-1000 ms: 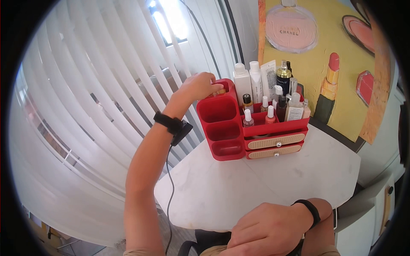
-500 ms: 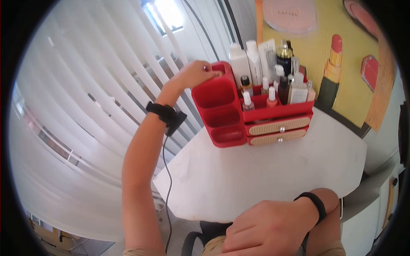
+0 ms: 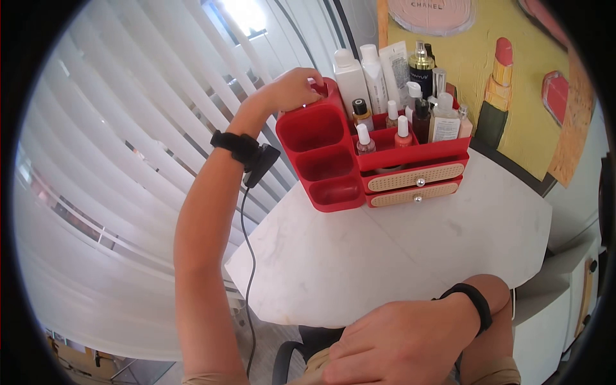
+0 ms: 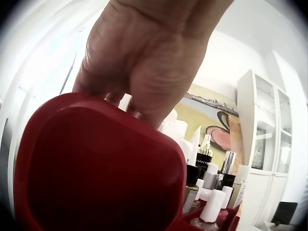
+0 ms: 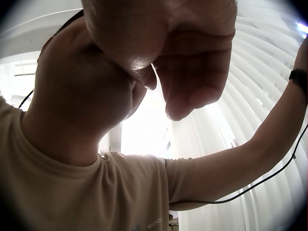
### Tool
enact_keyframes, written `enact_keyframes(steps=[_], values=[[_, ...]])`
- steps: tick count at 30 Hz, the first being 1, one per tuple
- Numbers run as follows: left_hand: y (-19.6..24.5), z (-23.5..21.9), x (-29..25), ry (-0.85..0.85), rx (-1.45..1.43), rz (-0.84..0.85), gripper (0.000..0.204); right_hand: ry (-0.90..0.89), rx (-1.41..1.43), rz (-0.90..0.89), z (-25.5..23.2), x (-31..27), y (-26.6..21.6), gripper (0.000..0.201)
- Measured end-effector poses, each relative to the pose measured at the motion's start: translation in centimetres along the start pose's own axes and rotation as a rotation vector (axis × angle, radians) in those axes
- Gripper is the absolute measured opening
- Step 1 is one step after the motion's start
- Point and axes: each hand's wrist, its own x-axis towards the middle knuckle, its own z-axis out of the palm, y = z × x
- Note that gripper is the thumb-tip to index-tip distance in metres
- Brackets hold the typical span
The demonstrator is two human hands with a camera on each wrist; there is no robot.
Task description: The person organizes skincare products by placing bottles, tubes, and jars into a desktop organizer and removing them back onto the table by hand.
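At the far left end of a red organizer [image 3: 369, 160], my left hand [image 3: 289, 92] reaches into the rear compartment, with the fingertips partly hidden. In the left wrist view, the left hand [image 4: 139, 62] comes down behind the rim of a large red compartment [image 4: 101, 159]; whether it holds anything cannot be seen. Bottles, such as a white bottle [image 3: 350, 80] and a dark spray bottle [image 3: 420, 76], stand just to its right. My right hand [image 3: 398, 340] is low by the body, and the right wrist view shows its fingers [image 5: 192, 91] loosely bent and holding nothing.
The organizer stands on a white marbled table [image 3: 398, 256]. Vertical blinds [image 3: 122, 160] hang at the left, close to the left arm, and a cable [image 3: 249, 282] runs down from its wrist. Behind the organizer is a painting [image 3: 468, 77]. White drawers [image 3: 552, 301] stand at the right.
The head view has shifted, so the organizer and table appear higher in it. My left hand stays at the rear compartment, with its fingers slightly differently bent. The right hand has barely moved.
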Motion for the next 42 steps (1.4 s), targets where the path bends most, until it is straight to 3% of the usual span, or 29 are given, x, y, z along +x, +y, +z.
enact_keyframes(steps=[3,5,7,11,14,16,19,21,23,25,27,29,30,32,36,38,42], values=[[1.7,-1.5,-1.2,0.003,0.029,-0.027,0.04,-0.102,0.026,0.079,-0.7,-0.7,-0.2,0.02],[0.2,-3.0,-2.8,0.233,-0.181,-0.026,0.034,-0.046,-0.013,0.073,-0.3,-0.3,-0.4,0.017],[-2.8,-4.5,-4.0,0.417,-0.143,0.127,0.027,0.02,-0.027,0.067,0.0,-0.2,-0.5,0.016],[-4.7,-4.1,-10.6,0.446,-0.129,0.01,0.028,-0.19,-0.164,0.092,0.2,-0.4,-0.8,0.013],[-8.4,1.8,-14.8,0.287,-0.182,-0.073,0.029,-0.328,-0.228,0.094,0.5,-0.7,-0.8,0.011],[-7.2,6.4,-17.2,0.112,-0.122,-0.145,0.034,-0.392,-0.25,0.082,0.6,-0.7,-1.1,0.011],[-6.9,12.2,-19.0,-0.106,-0.145,-0.274,0.04,-0.535,-0.266,0.235,0.3,-0.4,-2.0,0.01],[-7.1,13.2,-19.6,-0.106,-0.117,-0.275,0.042,-0.553,-0.241,0.246,0.2,-0.4,-2.0,0.011],[-7.6,12.4,-18.6,-0.099,-0.084,-0.244,0.044,-0.572,-0.217,0.243,0.1,-0.4,-1.7,0.012],[-7.2,9.7,-17.7,0.08,-0.065,-0.125,0.042,-0.588,-0.194,0.254,-0.5,-0.3,-1.8,0.013],[-2.8,5.3,-15.4,0.248,-0.183,-0.18,0.036,-0.627,-0.235,0.241,-0.7,-0.2,-1.8,0.014],[1.4,2.8,-13.1,0.334,-0.19,-0.035,0.025,-0.602,-0.215,0.229,-0.9,-0.1,-1.4,0.015],[2.9,2.4,-11.6,0.342,-0.19,-0.027,0.025,-0.577,-0.198,0.211,-1.1,0.0,-1.3,0.015],[5.6,2.6,-8.8,0.351,-0.079,0.162,0.029,-0.586,-0.214,0.227,-1.1,0.0,-1.4,0.015],[8.9,5.7,-3.8,0.359,0.113,0.208,0.035,-0.532,-0.263,0.224,0.1,-1.9,-1.0,0.017],[10.6,6.3,-3.0,0.2,0.273,0.074,0.039,-0.521,-0.303,0.225,0.0,-1.8,-1.1,0.017],[10.9,8.0,-2.4,0.06,0.449,0.111,0.036,-0.559,-0.401,0.218,-0.3,-1.6,-1.0,0.018]])
